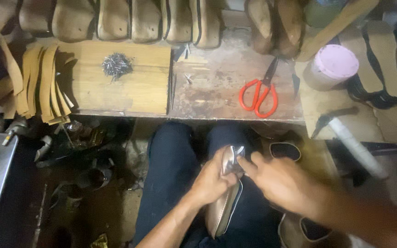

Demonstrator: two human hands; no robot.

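Seen from above, a tan leather shoe upper with a dark edge (224,204) rests on the person's lap, between knees clad in dark blue trousers (173,156), its toe end pointing toward the bench. The left hand (212,181) wraps around the upper from the left side, fingers closed on the leather near its front. The right hand (279,181) approaches from the right, forefinger and thumb pinched on the pale leather flap at the toe, the remaining fingers curled loosely. Just beyond the right hand, a dark oval shoe sole (285,150) lies on the floor. Farther out, a worn wooden workbench (217,87) spans the view. On it lie red-handled scissors (259,94), well apart from both hands, and a pale wooden board (129,87) bearing a small heap of dark metal nails (116,64). A stack of curved tan leather strips (42,87) leans at the board's left edge. A round pink-lidded container (331,66) stands to the right. At the far edge, a row of tan shoe lasts (129,20) lines the bench.
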